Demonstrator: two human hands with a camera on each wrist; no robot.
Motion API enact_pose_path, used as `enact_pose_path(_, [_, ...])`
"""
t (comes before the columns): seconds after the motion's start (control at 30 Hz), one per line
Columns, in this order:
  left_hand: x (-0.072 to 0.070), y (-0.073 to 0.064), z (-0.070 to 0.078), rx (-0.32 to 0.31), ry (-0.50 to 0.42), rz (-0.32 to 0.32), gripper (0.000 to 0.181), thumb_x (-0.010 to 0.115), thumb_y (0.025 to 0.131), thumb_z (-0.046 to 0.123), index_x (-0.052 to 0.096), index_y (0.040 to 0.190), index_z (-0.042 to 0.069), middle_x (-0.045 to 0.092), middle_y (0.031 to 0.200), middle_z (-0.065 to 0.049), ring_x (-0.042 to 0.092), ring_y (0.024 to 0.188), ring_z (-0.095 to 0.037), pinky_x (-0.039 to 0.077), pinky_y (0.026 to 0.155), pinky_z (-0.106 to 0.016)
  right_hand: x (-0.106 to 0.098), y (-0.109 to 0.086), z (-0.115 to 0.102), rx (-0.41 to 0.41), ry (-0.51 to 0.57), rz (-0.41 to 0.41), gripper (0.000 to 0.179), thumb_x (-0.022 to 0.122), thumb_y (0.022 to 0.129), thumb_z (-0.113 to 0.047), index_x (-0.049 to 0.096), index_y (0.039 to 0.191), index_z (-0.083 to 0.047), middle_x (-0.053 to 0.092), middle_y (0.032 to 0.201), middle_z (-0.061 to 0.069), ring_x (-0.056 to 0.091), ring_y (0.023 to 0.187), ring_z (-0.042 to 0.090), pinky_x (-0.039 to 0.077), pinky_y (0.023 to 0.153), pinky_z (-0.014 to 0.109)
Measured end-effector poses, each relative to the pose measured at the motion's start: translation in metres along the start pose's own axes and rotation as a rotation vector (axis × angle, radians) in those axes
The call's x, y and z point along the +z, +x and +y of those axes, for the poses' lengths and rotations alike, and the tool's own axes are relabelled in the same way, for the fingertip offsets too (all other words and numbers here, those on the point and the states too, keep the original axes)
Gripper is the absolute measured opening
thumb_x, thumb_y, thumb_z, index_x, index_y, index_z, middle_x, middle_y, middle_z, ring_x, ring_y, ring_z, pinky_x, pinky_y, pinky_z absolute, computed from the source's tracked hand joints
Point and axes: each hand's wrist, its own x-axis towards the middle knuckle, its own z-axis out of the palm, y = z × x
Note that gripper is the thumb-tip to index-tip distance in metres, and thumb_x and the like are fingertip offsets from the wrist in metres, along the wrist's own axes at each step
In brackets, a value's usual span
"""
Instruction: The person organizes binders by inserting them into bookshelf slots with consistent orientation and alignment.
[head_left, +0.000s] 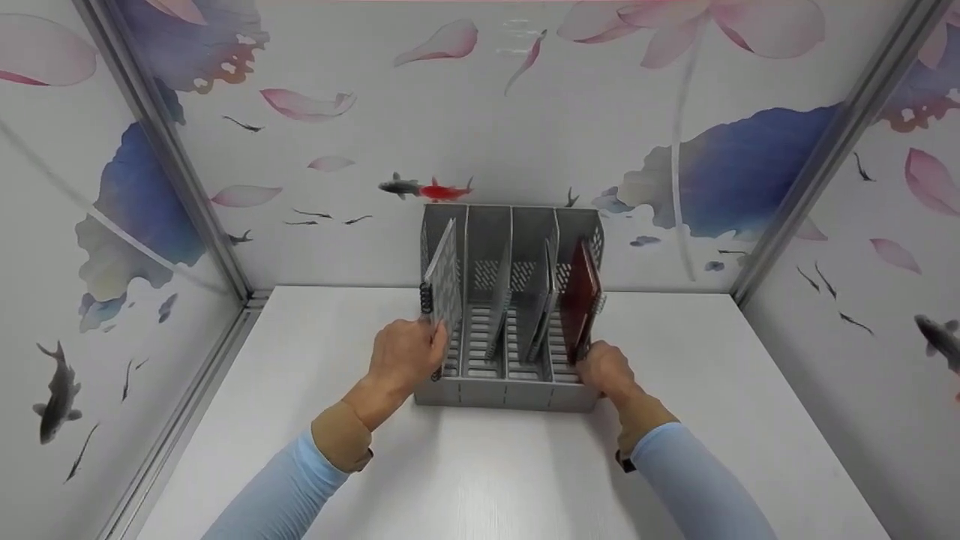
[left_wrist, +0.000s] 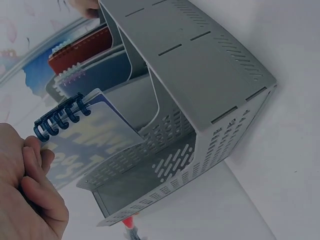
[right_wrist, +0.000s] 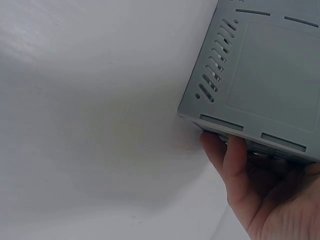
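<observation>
A grey desktop file organizer (head_left: pixel 504 395) with upright dividers stands at the back of the table. My left hand (head_left: pixel 405 349) pinches a ring-bound notebook (left_wrist: pixel 97 132) with a pale patterned cover and dark rings. That notebook stands upright in the leftmost compartment, its ringed edge towards me and sticking out of the compartment mouth in the left wrist view. At the organizer's front right corner, my right hand (head_left: pixel 606 369) grips its side, with fingers (right_wrist: pixel 235 155) curled at the lower edge. A dark red notebook (head_left: pixel 582 300) leans in the rightmost compartment, just above this hand.
Thin grey notebooks (head_left: pixel 537 307) stand in the middle compartments. Behind the organizer rises a white wall (head_left: pixel 525 135) printed with petals and fish. Metal frame posts (head_left: pixel 169 157) mark the corners of the white table (head_left: pixel 337 307).
</observation>
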Motion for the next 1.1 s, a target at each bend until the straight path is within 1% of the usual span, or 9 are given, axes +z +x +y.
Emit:
enact_pose_path(0.17, [0.008,0.005,0.005,0.019,0.022,0.026,0.056,0.067,0.106,0.016,0.045,0.055,0.015,0.032,0.054,0.008,0.028,0.051,-0.008,0.020,0.047,-0.024,-0.001,-0.003,-0.001,-0.016,-0.030,0.010,0.017,0.063,0.105,-0.017,0.068,0.112,-0.002,0.070,0.095,0.009,0.069,0.076,0.023,0.060,0.058,0.034])
enact_pose_path(0.3, [0.013,0.009,0.008,0.016,0.004,0.014,0.055,0.066,0.107,0.016,0.042,0.057,0.016,0.029,0.055,0.009,0.027,0.050,-0.008,0.021,0.047,-0.024,0.000,-0.003,-0.001,-0.023,-0.066,0.010,0.024,0.062,0.106,-0.017,0.069,0.120,0.001,0.074,0.099,0.010,0.070,0.078,0.024,0.058,0.059,0.034])
enact_pose_path(0.47, [0.021,0.015,0.012,-0.020,-0.011,-0.038,0.056,0.064,0.109,0.018,0.039,0.059,0.019,0.030,0.055,0.009,0.029,0.051,-0.009,0.025,0.047,-0.026,0.001,-0.001,0.001,-0.021,-0.085,0.009,0.026,0.061,0.107,-0.016,0.069,0.122,0.003,0.076,0.101,0.012,0.071,0.079,0.024,0.057,0.060,0.034])
enact_pose_path(0.57, [0.025,0.019,0.015,-0.042,-0.020,-0.064,0.057,0.064,0.110,0.020,0.042,0.058,0.018,0.034,0.055,0.008,0.032,0.051,-0.010,0.031,0.045,-0.031,0.001,-0.001,0.002,-0.021,-0.087,0.013,0.026,0.061,0.107,-0.017,0.069,0.122,0.003,0.076,0.102,0.013,0.071,0.079,0.024,0.058,0.060,0.034])
enact_pose_path(0.63, [0.028,0.022,0.017,-0.053,-0.015,-0.077,0.056,0.063,0.111,0.021,0.044,0.058,0.018,0.037,0.055,0.008,0.035,0.050,-0.011,0.038,0.044,-0.035,0.000,-0.002,0.001,-0.022,-0.090,0.015,0.026,0.061,0.107,-0.018,0.069,0.121,0.002,0.076,0.102,0.013,0.072,0.079,0.024,0.058,0.061,0.034])
enact_pose_path(0.73, [0.034,0.025,0.020,-0.075,-0.004,-0.097,0.055,0.062,0.111,0.023,0.046,0.059,0.018,0.041,0.055,0.006,0.038,0.050,-0.013,0.045,0.046,-0.039,-0.001,-0.002,0.002,-0.031,-0.091,0.019,0.026,0.061,0.106,-0.018,0.070,0.120,0.002,0.077,0.101,0.013,0.071,0.079,0.024,0.057,0.061,0.034])
enact_pose_path(0.9, [0.044,0.030,0.025,-0.119,-0.012,-0.148,0.052,0.062,0.112,0.021,0.048,0.062,0.018,0.046,0.058,0.005,0.042,0.052,-0.013,0.042,0.048,-0.035,-0.001,-0.003,0.004,-0.042,-0.080,0.028,0.025,0.062,0.106,-0.018,0.070,0.119,0.001,0.076,0.100,0.012,0.071,0.079,0.024,0.057,0.060,0.034])
enact_pose_path(0.97, [0.049,0.031,0.026,-0.133,-0.014,-0.158,0.050,0.063,0.111,0.019,0.050,0.063,0.017,0.049,0.060,0.005,0.045,0.053,-0.013,0.043,0.049,-0.034,0.000,-0.005,0.004,-0.048,-0.074,0.031,0.025,0.062,0.106,-0.018,0.071,0.119,0.001,0.076,0.100,0.012,0.071,0.078,0.023,0.057,0.060,0.034])
enact_pose_path(1.1, [0.059,0.032,0.029,-0.170,0.001,-0.171,0.048,0.063,0.111,0.016,0.052,0.064,0.017,0.053,0.063,0.003,0.046,0.056,-0.014,0.048,0.050,-0.037,0.000,-0.006,0.003,-0.071,-0.070,0.040,0.024,0.062,0.105,-0.018,0.071,0.117,0.001,0.076,0.097,0.011,0.069,0.075,0.022,0.056,0.059,0.033])
